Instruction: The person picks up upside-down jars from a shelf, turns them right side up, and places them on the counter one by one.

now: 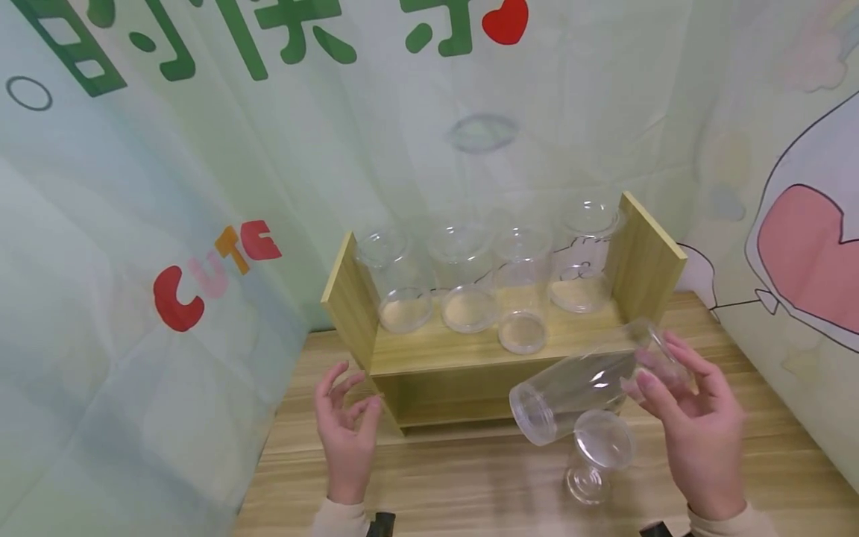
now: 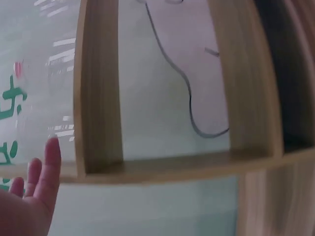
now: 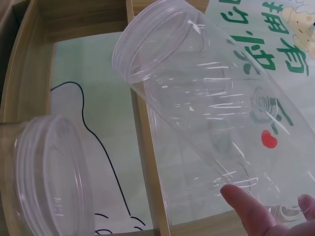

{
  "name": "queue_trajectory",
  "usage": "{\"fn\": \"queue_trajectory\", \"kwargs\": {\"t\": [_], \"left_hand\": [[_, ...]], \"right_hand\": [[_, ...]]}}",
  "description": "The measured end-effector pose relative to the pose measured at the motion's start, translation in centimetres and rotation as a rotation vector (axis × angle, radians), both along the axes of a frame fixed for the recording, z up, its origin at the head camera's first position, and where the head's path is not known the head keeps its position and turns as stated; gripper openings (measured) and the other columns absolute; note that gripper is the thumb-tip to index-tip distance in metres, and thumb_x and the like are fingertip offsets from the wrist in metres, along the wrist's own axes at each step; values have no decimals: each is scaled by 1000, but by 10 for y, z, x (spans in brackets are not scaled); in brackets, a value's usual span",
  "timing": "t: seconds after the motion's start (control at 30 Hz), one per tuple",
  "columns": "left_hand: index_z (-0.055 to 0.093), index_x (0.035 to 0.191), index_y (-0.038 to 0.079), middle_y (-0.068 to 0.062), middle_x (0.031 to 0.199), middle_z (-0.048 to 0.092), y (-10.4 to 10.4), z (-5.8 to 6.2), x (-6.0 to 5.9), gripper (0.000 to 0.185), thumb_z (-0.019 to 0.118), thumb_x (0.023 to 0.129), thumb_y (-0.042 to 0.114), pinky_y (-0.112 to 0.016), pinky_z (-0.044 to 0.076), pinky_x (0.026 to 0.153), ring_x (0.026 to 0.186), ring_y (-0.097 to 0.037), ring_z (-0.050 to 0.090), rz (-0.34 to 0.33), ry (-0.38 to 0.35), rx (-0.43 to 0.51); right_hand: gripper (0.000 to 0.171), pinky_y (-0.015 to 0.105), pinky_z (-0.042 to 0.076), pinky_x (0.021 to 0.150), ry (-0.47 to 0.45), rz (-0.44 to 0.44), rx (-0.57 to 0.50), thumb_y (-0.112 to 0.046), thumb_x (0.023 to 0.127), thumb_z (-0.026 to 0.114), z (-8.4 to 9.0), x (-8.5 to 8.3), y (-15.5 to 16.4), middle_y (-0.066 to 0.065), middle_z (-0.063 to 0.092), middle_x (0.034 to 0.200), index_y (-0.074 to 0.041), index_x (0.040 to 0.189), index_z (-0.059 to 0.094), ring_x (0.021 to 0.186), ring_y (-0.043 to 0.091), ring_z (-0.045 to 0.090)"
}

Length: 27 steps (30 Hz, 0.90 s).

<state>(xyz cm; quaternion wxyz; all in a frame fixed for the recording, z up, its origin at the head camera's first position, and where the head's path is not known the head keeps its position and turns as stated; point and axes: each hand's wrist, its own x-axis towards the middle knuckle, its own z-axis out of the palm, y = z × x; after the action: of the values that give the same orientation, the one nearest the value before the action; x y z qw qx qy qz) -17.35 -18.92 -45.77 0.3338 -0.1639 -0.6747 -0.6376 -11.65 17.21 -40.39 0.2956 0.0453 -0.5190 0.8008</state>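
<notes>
My right hand (image 1: 661,369) grips a clear plastic jar (image 1: 580,388) by its base, just in front of the wooden shelf (image 1: 436,349). The jar is tilted, its open mouth pointing down and left. In the right wrist view the jar (image 3: 206,98) fills the frame, with a fingertip (image 3: 246,206) pressed on its wall. Below it a second clear jar (image 1: 597,455) stands on the table (image 1: 470,485); the same jar (image 3: 49,177) shows at that view's left. My left hand (image 1: 349,406) hovers empty, fingers relaxed, beside the shelf's left leg; its fingers (image 2: 44,167) appear before the shelf (image 2: 98,98).
Several clear jars (image 1: 463,276) stand in a row on the shelf's top board, between its two raised side panels. Printed fabric (image 1: 168,224) hangs behind and on both sides. The shelf's lower compartment (image 1: 450,391) is open at the front.
</notes>
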Motion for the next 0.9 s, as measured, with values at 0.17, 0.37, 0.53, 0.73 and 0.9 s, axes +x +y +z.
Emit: {"fn": "queue_trajectory", "kwargs": {"t": [0.17, 0.37, 0.53, 0.73, 0.9], "left_hand": [[27, 140, -15, -33, 137, 29, 27, -20, 10, 66, 53, 81, -27, -37, 58, 77, 118, -32, 50, -178, 16, 45], [28, 138, -18, -25, 145, 26, 62, -36, 22, 68, 52, 76, -31, -43, 57, 77, 124, -32, 48, -354, 92, 102], [25, 141, -15, -18, 152, 24, 89, -45, 33, 75, 53, 73, -30, -47, 56, 78, 128, -31, 46, -467, 28, 162], [20, 146, -10, -23, 152, 17, 112, -53, 43, 78, 61, 81, -20, -51, 54, 83, 130, -33, 44, -632, -118, 330], [21, 148, -5, -28, 150, 16, 122, -51, 48, 80, 64, 82, -17, -55, 51, 88, 128, -33, 44, -706, -221, 493]], "right_hand": [[43, 42, 54, 77, 27, 30, -84, 26, 88, 50, -4, 0, -3, 19, 44, 141, 16, 130, 47, 109, 25, 65], [44, 45, 55, 76, 94, 88, -221, 28, 89, 45, -11, -3, -9, 24, 49, 134, 17, 131, 47, 111, 33, 64], [42, 46, 56, 74, 115, 99, -300, 29, 89, 43, -14, -4, -12, 28, 49, 131, 17, 129, 47, 110, 36, 64], [38, 47, 56, 73, 72, 79, -307, 26, 91, 44, -17, -1, -19, 25, 45, 135, 17, 128, 48, 110, 35, 64], [38, 47, 56, 74, 21, 62, -331, 24, 92, 45, -19, 2, -27, 24, 42, 136, 16, 128, 48, 111, 35, 63]]}}
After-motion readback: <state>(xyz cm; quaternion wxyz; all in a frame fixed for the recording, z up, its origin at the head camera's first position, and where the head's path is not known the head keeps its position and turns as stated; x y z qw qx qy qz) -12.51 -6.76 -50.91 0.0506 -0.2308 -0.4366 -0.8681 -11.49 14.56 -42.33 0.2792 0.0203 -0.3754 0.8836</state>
